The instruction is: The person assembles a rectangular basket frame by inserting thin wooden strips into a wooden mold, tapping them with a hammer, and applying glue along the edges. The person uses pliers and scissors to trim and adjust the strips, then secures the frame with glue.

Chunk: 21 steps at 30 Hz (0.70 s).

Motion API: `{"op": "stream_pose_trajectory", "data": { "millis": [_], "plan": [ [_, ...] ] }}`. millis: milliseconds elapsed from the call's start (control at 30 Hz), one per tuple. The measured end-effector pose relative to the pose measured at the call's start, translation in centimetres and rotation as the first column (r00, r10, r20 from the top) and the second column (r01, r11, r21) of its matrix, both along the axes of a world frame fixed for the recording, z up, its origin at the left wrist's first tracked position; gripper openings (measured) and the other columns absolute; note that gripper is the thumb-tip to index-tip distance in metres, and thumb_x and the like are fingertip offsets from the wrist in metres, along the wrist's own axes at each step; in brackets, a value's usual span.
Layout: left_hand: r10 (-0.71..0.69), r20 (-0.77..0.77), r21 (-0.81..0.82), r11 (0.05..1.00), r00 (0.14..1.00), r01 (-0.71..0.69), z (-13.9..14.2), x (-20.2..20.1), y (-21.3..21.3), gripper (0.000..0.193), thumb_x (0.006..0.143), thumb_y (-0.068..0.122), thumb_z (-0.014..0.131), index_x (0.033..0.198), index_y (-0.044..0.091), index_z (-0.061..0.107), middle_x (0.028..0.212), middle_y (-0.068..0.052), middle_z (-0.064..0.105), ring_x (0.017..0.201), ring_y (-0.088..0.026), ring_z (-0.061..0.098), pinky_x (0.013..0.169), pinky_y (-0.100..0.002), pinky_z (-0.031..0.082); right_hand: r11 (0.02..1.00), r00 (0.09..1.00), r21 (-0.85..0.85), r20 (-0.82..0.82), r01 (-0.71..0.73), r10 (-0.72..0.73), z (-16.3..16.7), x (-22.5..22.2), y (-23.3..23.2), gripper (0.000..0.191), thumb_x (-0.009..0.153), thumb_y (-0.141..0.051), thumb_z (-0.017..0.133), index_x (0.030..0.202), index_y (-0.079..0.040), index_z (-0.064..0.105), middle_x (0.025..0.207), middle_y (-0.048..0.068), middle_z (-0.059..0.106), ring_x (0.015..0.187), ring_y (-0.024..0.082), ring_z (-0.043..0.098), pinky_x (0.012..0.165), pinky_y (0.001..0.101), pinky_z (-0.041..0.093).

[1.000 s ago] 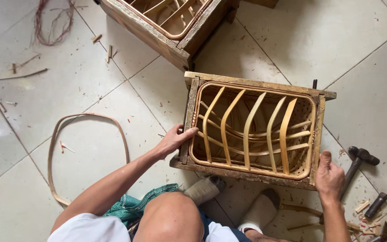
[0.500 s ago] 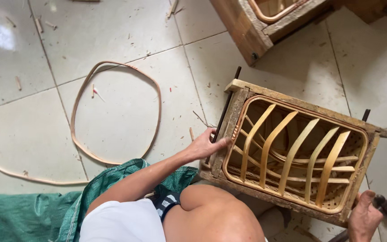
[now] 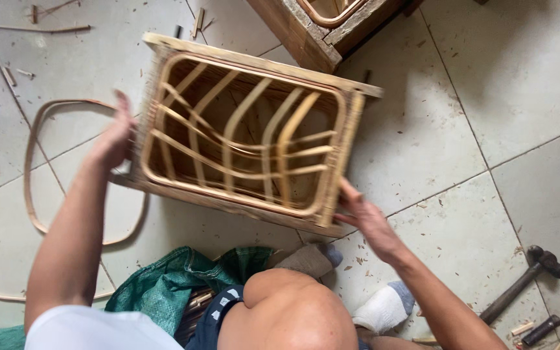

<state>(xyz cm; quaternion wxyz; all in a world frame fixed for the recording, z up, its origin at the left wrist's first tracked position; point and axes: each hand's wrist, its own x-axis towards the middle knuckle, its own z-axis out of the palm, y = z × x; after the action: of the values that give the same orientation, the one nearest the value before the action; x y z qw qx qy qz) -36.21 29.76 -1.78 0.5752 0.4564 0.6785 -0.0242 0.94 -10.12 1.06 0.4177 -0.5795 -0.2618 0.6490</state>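
While my left hand (image 3: 115, 139) grips the rattan-slatted wooden frame (image 3: 244, 133) at its left edge, my right hand (image 3: 364, 217) clasps its near-right corner, its long axis spanning between them.

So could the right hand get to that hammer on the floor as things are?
Probably yes, after letting go: the right hand grips the wooden frame, and bare tile lies between it and the hammer.

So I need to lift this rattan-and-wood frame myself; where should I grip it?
Probably by the two short wooden end rails, coming from outside, as the left hand and right hand do on the frame: solid edges, unlike the thin bent slats.
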Motion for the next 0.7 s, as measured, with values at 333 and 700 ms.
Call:
{"op": "stream_pose_trajectory", "data": {
  "millis": [333, 700],
  "plan": [
    [-0.543, 0.079, 0.995, 0.098, 0.836, -0.030, 5.6, 11.7, -9.4, 0.019, 0.100, 0.001, 0.053, 0.084, 0.008, 0.061, 0.086, -0.011, 0.067, 0.078, -0.019, 0.065, 0.066, -0.027, 0.055, 0.987, 0.984, -0.055, 0.107, 0.151, -0.144, -1.3, 3.5, -1.3, 0.069, 0.101, -0.044, 0.046, 0.158, -0.009, 0.034, 0.145, 0.017, 0.061, 0.130, 0.027, 0.061, 0.109, 0.0397, 0.048],
    [-0.906, 0.113, 0.987, 0.149, 0.409, 0.058, 10.1, 32.2, -20.9, 0.014, 0.094, 0.014, 0.080, 0.096, 0.005, 0.071, 0.095, -0.010, 0.074, 0.085, -0.020, 0.069, 0.074, -0.033, 0.056, 0.837, 0.811, -0.172, 0.407, 0.519, -0.420, -5.3, 12.5, -13.7, 0.049, 0.101, -0.031, 0.055, 0.140, -0.002, 0.060, 0.125, 0.017, 0.073, 0.116, 0.024, 0.070, 0.095, 0.0362, 0.057]
  ]
}}
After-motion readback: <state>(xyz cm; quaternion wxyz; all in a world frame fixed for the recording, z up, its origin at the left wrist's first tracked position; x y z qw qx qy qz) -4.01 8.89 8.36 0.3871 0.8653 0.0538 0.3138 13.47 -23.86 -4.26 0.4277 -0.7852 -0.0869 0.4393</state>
